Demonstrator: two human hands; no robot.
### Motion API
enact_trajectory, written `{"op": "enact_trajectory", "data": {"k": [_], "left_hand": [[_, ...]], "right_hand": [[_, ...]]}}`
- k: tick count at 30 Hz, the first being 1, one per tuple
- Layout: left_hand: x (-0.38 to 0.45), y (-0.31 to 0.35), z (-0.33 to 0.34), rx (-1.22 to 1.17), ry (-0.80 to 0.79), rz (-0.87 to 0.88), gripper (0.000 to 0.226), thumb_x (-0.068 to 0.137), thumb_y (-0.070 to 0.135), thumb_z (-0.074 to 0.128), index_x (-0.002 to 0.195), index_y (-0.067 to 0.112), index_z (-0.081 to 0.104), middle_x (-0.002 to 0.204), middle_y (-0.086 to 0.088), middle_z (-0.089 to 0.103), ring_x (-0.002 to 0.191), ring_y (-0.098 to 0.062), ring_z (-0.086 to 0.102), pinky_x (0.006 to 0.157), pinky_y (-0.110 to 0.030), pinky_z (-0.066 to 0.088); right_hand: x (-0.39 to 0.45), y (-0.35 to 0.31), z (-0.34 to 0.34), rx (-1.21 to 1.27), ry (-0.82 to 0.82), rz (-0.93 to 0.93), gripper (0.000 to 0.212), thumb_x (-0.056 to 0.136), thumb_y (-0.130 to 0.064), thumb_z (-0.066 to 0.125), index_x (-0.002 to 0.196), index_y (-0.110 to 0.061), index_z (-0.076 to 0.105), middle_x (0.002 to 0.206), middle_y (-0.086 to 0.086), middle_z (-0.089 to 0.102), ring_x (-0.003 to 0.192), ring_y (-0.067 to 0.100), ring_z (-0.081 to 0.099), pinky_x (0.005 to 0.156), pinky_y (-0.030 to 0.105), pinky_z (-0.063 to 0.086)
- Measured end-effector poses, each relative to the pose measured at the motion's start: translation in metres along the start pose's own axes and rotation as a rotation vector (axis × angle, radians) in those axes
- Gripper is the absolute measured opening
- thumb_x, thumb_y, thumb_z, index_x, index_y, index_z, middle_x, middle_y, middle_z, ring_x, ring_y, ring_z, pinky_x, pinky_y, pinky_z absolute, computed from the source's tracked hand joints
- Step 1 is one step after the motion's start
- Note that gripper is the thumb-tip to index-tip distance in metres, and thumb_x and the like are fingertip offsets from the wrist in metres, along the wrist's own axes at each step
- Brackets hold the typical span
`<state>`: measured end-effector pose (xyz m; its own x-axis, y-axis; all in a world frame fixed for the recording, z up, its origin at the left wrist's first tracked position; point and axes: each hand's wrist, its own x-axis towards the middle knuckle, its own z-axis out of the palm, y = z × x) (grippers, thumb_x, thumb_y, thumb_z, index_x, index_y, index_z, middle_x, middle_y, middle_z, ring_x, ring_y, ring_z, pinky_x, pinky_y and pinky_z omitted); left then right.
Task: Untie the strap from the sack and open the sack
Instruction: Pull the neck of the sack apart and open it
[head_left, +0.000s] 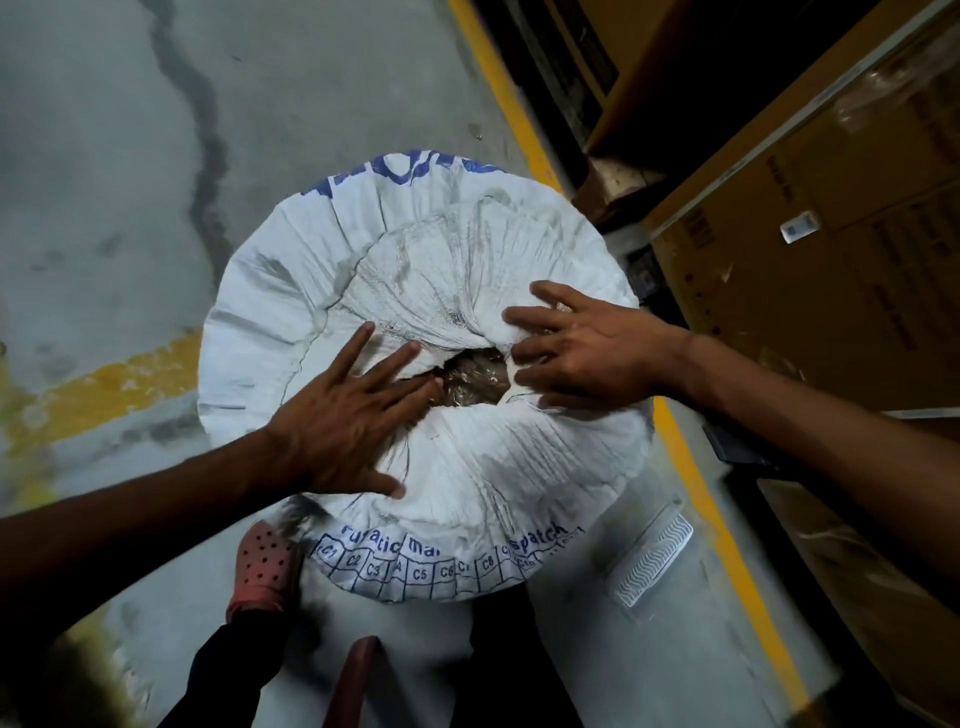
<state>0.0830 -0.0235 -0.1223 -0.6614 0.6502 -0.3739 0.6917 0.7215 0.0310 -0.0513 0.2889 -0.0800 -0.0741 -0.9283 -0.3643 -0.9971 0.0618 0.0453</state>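
Overhead view of a white woven sack (426, 374) standing upright at the centre of the frame on a grey concrete floor (93, 156). The sack's mouth is gathered into radiating pleats around a small opening (470, 382), through which brownish contents under clear film are visible. Blue lettering and a grid of coded boxes run along the sack's lower edge; more blue print shows at its top edge.

The left hand (343, 421) lies flat with fingers spread on the fabric just left of the opening. The right hand (582, 348), also flat and spread, presses the fabric just right of it. The hands are apart and neither grips anything.

A dark crack runs down the floor at upper left. Yellow painted lines (519, 114) cross the floor at left and along the right. Cardboard boxes (810, 249) fill the right side. A pink perforated clog (265, 566) sits below the sack.
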Motion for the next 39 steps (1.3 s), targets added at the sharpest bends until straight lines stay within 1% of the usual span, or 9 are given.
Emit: {"op": "enact_trajectory", "data": {"k": [2,8,14,18,22,26,30,36,39], "left_hand": [[-0.002,0.0,0.002,0.03,-0.03,-0.022,0.129,0.065,0.096,0.047,0.162,0.015,0.024,0.165,-0.005,0.039,0.16,-0.037,0.011,0.124,-0.07,-0.001],[-0.02,-0.014,-0.005,0.042,0.004,-0.05,0.141,0.054,0.097,0.06,0.16,0.009,0.031,0.147,-0.013,0.061,0.153,-0.045,0.03,0.122,-0.074,0.005],[-0.047,-0.046,-0.039,0.044,0.115,-0.209,0.116,0.07,0.093,0.048,0.143,0.004,0.057,0.107,-0.016,0.078,0.12,-0.045,0.064,0.118,-0.076,0.013],[-0.046,-0.062,-0.059,0.016,0.188,-0.356,0.106,0.082,0.09,0.029,0.149,0.011,0.048,0.104,-0.012,0.08,0.101,-0.038,0.071,0.124,-0.063,0.016],[-0.026,-0.063,-0.07,0.0,0.225,-0.43,0.088,0.083,0.085,0.037,0.144,0.024,0.055,0.11,-0.005,0.08,0.1,-0.039,0.072,0.123,-0.067,0.01],[-0.007,-0.056,-0.07,0.046,0.168,-0.379,0.075,0.08,0.074,0.052,0.135,0.024,0.063,0.112,-0.008,0.078,0.117,-0.042,0.064,0.121,-0.071,0.004],[0.006,-0.043,-0.06,0.036,0.22,-0.35,0.06,0.085,0.056,0.059,0.133,0.021,0.064,0.124,-0.013,0.069,0.134,-0.041,0.053,0.121,-0.072,0.01],[0.013,-0.028,-0.028,0.049,0.354,-0.001,0.034,0.095,0.028,0.06,0.127,0.017,0.067,0.14,-0.015,0.064,0.148,-0.041,0.041,0.125,-0.065,0.013],[0.018,-0.027,-0.017,0.022,0.313,0.118,0.046,0.096,0.022,0.058,0.14,0.009,0.059,0.143,-0.018,0.062,0.138,-0.04,0.053,0.116,-0.052,0.031]], "right_hand": [[-0.006,0.002,-0.002,-0.039,-0.041,0.001,0.039,0.102,-0.047,0.035,0.107,-0.025,0.067,0.125,-0.003,0.066,0.146,0.033,0.034,0.12,0.055,0.013],[-0.017,0.01,-0.001,-0.078,0.051,-0.002,0.022,0.096,-0.017,0.045,0.103,-0.022,0.065,0.12,-0.001,0.068,0.144,0.034,0.038,0.122,0.054,0.016],[-0.042,0.023,-0.015,-0.066,0.035,-0.006,0.034,0.091,-0.018,0.03,0.112,-0.017,0.057,0.113,0.006,0.067,0.14,0.037,0.043,0.119,0.055,0.022],[-0.058,0.023,-0.019,0.012,-0.007,-0.031,0.023,0.092,-0.019,0.038,0.107,-0.017,0.056,0.104,0.006,0.068,0.129,0.037,0.05,0.112,0.053,0.034],[-0.053,0.012,-0.023,0.144,0.011,-0.01,0.013,0.095,-0.029,0.045,0.094,-0.021,0.055,0.092,0.004,0.067,0.105,0.032,0.058,0.097,0.046,0.04],[-0.03,0.004,-0.024,0.167,0.027,0.001,0.036,0.1,-0.051,0.04,0.114,-0.022,0.056,0.089,0.002,0.064,0.085,0.03,0.057,0.086,0.045,0.041],[-0.007,-0.006,-0.028,0.154,0.149,-0.014,0.053,0.093,-0.057,0.052,0.127,-0.017,0.057,0.109,0.007,0.059,0.092,0.029,0.053,0.081,0.042,0.039],[0.014,-0.034,-0.013,0.141,0.024,-0.112,0.059,0.088,-0.058,0.061,0.124,-0.011,0.058,0.117,0.009,0.064,0.108,0.029,0.056,0.096,0.045,0.046],[0.01,-0.033,-0.009,0.089,0.041,-0.133,0.043,0.092,-0.042,0.061,0.124,-0.013,0.059,0.116,0.006,0.068,0.108,0.027,0.059,0.104,0.043,0.04]]}}
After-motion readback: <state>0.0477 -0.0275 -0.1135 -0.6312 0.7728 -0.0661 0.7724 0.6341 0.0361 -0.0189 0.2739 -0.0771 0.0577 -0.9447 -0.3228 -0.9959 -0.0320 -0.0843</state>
